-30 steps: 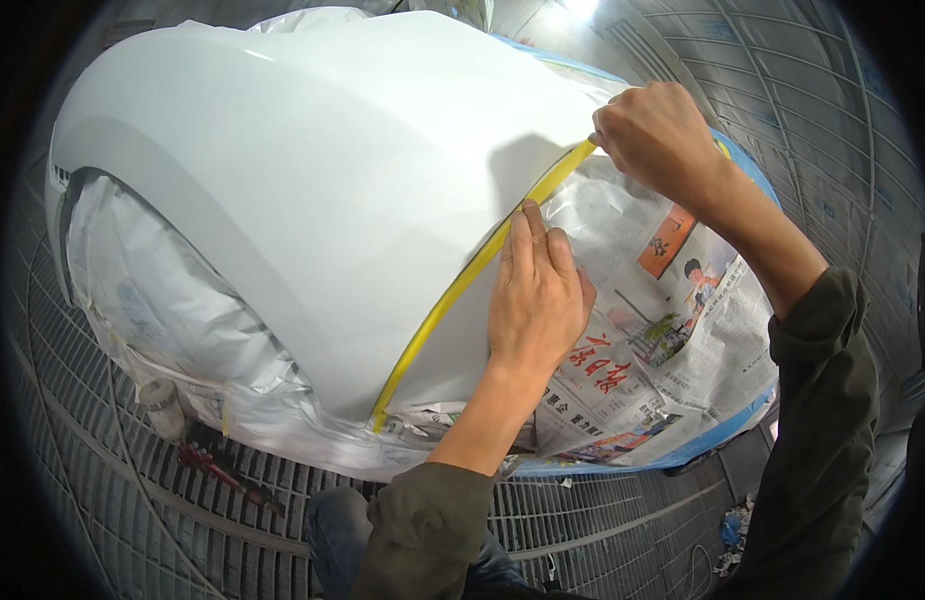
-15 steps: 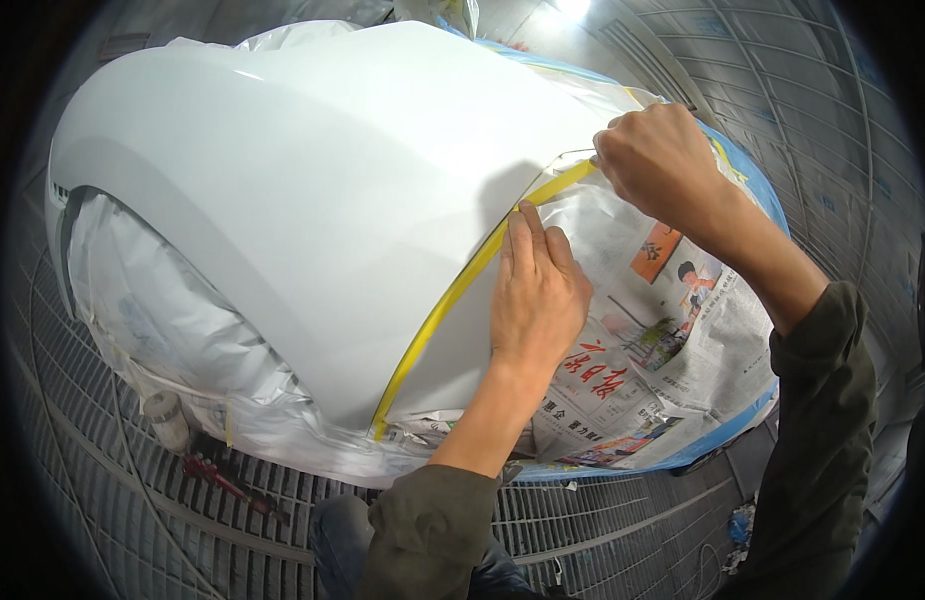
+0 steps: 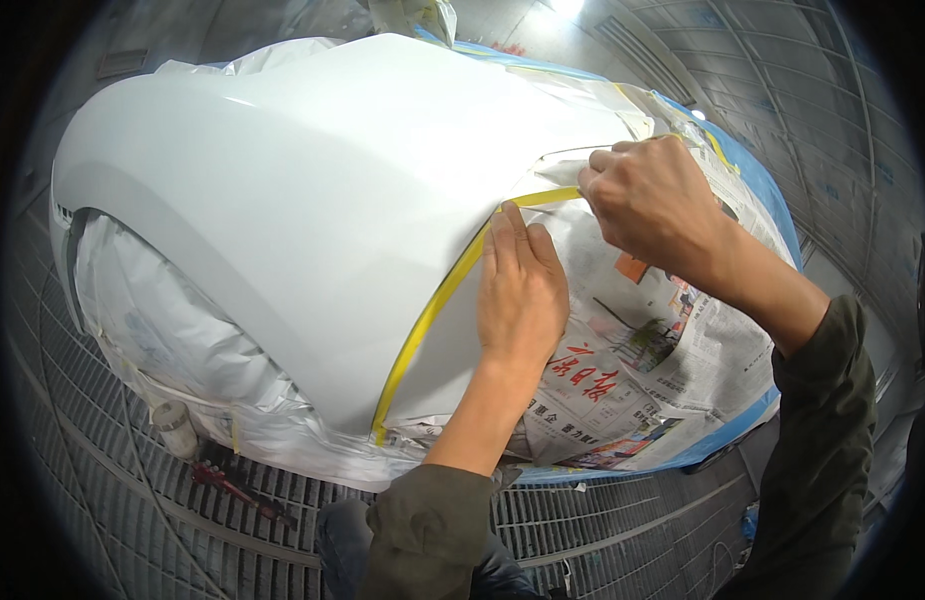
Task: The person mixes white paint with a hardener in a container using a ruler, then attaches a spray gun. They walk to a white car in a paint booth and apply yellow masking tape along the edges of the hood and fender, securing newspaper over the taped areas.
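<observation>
A strip of yellow masking tape (image 3: pixel 427 318) runs up the edge of a white car fender (image 3: pixel 282 170), along its seam with the panel to its right. My left hand (image 3: pixel 525 290) lies with fingers stretched out, its fingertips pressing the tape near the top of that edge. From there the tape bends right in a short, taut-looking length to my right hand (image 3: pixel 650 198). That hand is closed around the tape's far end; whether a roll sits inside the fist is hidden. Under and beside both hands, newspaper (image 3: pixel 622 390) covers the area right of the tape.
Clear plastic film (image 3: pixel 172 310) covers the wheel arch. Blue sheeting (image 3: pixel 767 195) borders the newspaper. A spray gun with a pale cup (image 3: pixel 172 428) is at lower left, above the floor grating (image 3: pixel 572 515). A panelled wall (image 3: pixel 812 110) stands on the right.
The tape between my hands has swung from a steep slant to nearly level. My right hand has come lower, and my left hand has shifted slightly left along the edge.
</observation>
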A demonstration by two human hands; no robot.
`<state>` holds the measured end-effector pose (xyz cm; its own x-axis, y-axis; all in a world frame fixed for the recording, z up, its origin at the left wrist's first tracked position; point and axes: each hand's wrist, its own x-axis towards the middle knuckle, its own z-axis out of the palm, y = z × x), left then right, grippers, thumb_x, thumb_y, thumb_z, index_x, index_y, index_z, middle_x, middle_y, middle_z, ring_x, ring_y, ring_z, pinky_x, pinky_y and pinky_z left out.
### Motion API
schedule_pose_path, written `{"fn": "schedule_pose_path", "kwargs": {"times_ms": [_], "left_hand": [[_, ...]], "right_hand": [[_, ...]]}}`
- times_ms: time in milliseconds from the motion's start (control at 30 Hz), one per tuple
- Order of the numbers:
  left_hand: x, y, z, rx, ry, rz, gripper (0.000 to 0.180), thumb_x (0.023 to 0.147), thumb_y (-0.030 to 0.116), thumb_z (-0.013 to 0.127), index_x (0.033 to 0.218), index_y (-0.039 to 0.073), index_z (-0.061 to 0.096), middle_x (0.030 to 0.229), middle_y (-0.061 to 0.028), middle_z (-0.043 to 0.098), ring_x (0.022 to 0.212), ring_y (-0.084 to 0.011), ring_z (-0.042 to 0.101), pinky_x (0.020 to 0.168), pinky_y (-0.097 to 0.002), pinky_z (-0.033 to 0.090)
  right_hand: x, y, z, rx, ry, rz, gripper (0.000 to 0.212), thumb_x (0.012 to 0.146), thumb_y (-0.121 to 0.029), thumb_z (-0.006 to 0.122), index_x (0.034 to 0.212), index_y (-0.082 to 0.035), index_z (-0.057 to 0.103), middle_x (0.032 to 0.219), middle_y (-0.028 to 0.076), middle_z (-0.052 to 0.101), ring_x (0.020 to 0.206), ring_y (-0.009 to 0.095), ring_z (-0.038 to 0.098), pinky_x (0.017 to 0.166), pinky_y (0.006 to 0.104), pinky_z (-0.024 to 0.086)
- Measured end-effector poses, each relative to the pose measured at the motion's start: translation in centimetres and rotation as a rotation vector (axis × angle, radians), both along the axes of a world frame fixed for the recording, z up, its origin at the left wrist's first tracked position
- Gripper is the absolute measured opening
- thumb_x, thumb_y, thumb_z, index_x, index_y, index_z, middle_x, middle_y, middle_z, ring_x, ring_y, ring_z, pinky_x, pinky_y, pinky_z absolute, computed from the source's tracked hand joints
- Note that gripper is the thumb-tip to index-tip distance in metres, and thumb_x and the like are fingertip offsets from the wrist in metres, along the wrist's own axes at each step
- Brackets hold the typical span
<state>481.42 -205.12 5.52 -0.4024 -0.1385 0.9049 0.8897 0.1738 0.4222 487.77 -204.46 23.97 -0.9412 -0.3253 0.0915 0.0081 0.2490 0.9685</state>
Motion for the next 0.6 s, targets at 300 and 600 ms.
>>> {"fn": "schedule_pose_path", "kwargs": {"times_ms": [300, 600], "left_hand": [[0.3, 0.1, 0.1, -0.121, -0.034, 0.047, 0.025, 0.090, 0.004, 0.055, 0.108, -0.014, 0.056, 0.135, -0.0346, 0.051, 0.128, -0.0392, 0.049, 0.109, -0.0443, 0.043], [-0.1, 0.1, 0.2, -0.033, 0.000, 0.035, 0.018, 0.087, 0.000, 0.055, 0.102, -0.007, 0.050, 0.129, -0.0255, 0.054, 0.118, -0.0375, 0.053, 0.099, -0.0470, 0.046]], "right_hand": [[2.3, 0.4, -1.7, -0.039, -0.095, 0.125, 0.008, 0.073, -0.014, 0.066, 0.071, -0.006, 0.065, 0.076, 0.004, 0.066, 0.077, 0.019, 0.068, 0.057, 0.0338, 0.055], [2.6, 2.6, -2.4, -0.087, -0.156, 0.328, 0.013, 0.067, -0.019, 0.065, 0.070, -0.008, 0.059, 0.072, 0.002, 0.056, 0.070, 0.017, 0.064, 0.056, 0.0324, 0.054]]}}
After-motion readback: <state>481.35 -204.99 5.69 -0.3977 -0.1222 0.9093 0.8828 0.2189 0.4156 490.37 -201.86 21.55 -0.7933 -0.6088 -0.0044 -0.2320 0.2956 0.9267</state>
